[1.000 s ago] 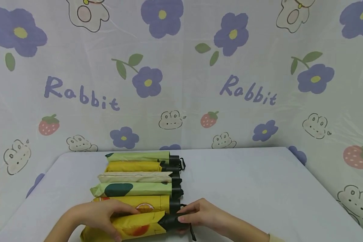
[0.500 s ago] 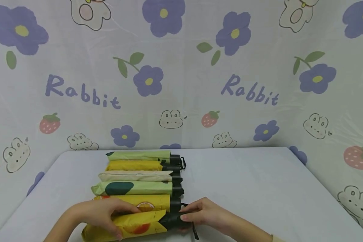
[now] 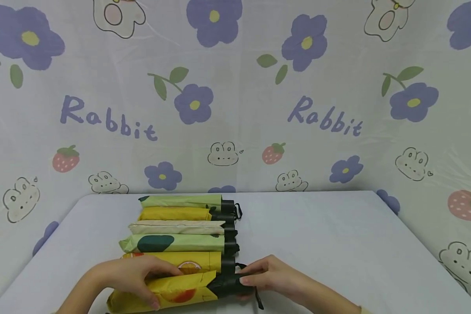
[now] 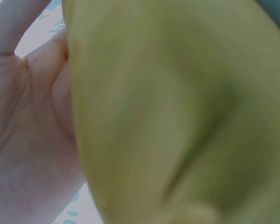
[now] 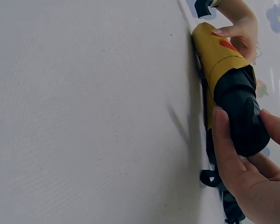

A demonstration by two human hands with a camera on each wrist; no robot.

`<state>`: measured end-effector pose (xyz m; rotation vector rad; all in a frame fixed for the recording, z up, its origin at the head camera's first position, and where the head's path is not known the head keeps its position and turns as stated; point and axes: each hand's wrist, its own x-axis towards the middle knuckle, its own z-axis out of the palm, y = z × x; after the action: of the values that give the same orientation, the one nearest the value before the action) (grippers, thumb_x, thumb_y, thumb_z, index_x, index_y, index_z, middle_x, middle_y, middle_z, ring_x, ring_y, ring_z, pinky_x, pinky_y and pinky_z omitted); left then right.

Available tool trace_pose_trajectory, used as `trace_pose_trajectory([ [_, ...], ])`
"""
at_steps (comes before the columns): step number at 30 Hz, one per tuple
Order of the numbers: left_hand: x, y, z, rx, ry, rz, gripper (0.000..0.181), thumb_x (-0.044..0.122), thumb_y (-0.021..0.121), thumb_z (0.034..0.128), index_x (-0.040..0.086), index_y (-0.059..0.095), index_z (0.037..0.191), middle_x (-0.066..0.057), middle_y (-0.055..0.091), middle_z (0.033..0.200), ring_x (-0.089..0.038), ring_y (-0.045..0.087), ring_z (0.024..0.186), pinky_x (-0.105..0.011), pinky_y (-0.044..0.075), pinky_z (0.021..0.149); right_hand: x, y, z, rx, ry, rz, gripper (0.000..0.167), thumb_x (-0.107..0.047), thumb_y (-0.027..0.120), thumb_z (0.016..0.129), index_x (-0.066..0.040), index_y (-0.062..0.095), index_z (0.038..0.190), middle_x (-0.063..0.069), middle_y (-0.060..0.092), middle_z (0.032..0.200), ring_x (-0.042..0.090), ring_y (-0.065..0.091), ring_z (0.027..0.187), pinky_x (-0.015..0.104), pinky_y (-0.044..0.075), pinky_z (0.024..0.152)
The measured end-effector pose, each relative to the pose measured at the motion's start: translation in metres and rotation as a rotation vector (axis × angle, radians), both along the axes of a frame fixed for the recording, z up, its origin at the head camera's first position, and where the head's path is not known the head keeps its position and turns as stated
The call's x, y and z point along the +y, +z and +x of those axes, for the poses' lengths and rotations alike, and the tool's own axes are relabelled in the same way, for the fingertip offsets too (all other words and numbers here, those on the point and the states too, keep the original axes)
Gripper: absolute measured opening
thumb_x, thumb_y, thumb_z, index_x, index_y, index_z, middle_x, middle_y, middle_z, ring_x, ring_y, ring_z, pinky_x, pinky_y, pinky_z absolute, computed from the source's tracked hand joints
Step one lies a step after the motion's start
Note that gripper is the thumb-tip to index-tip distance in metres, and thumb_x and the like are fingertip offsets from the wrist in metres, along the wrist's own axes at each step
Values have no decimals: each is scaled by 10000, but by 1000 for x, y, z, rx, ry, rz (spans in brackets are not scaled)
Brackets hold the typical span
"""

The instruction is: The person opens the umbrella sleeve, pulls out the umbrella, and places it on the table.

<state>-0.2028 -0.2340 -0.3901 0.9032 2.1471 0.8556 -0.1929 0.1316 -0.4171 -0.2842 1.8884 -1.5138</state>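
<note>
A folded yellow umbrella with an orange fruit print (image 3: 180, 291) lies slightly tilted at the front of the row. Around its sleeve curls the left hand (image 3: 131, 277), thumb on the near side. The right hand (image 3: 276, 279) grips its black handle (image 3: 229, 284). In the right wrist view the fingers and thumb of the right hand (image 5: 252, 182) surround the black handle end (image 5: 245, 121). Yellow fabric (image 4: 168, 102) fills most of the left wrist view beside the left palm (image 4: 32, 121).
Behind the held umbrella, several folded umbrellas lie side by side: yellow with orange slices (image 3: 208, 261), green (image 3: 196, 243), cream (image 3: 180, 227), yellow (image 3: 176, 213) and green (image 3: 184, 201). They rest on a white table (image 3: 337, 235) before a printed cloth backdrop (image 3: 235, 87).
The right hand and the umbrella's handle have shifted slightly to the right in the head view, which itself has moved a little. Both hands keep their hold.
</note>
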Motion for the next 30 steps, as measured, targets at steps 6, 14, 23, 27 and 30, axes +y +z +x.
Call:
trace_pose_trajectory([
  [6, 0, 1, 1, 6, 2, 1, 567, 335, 773, 830, 257, 567, 1352, 35, 576, 1373, 19, 510, 1175, -159, 426, 991, 5, 1, 0, 26, -5, 11, 375, -217, 672, 918, 9, 665, 1218, 119, 710, 1144, 161, 705, 943, 321, 560, 865],
  [14, 2, 6, 3, 21, 18, -19, 589, 332, 779, 825, 269, 561, 1369, 14, 569, 1395, -12, 496, 1231, -199, 429, 1009, 10, 5, 0, 36, 3, 13, 380, -234, 677, 916, -2, 669, 1216, 117, 722, 1119, 151, 699, 937, 315, 555, 860],
  [23, 2, 6, 4, -3, 37, -25, 585, 329, 783, 821, 298, 563, 1361, 33, 566, 1389, 1, 500, 1186, -195, 426, 999, 19, 8, 1, 55, 19, -5, 377, -248, 672, 919, -3, 674, 1205, 112, 729, 1098, 160, 709, 918, 330, 557, 884],
  [27, 3, 7, 4, -16, 44, -26, 586, 316, 786, 818, 302, 564, 1361, 31, 567, 1386, 1, 502, 1173, -196, 427, 995, 22, 9, 1, 68, 17, 12, 376, -251, 668, 922, -8, 673, 1207, 109, 732, 1092, 159, 700, 922, 334, 554, 879],
  [30, 3, 7, 3, -25, 38, -15, 588, 306, 783, 822, 288, 561, 1366, 23, 568, 1386, 3, 503, 1175, -181, 423, 992, 25, 10, 1, 73, 12, 16, 381, -252, 667, 922, -6, 669, 1213, 110, 730, 1094, 164, 701, 924, 332, 553, 876],
])
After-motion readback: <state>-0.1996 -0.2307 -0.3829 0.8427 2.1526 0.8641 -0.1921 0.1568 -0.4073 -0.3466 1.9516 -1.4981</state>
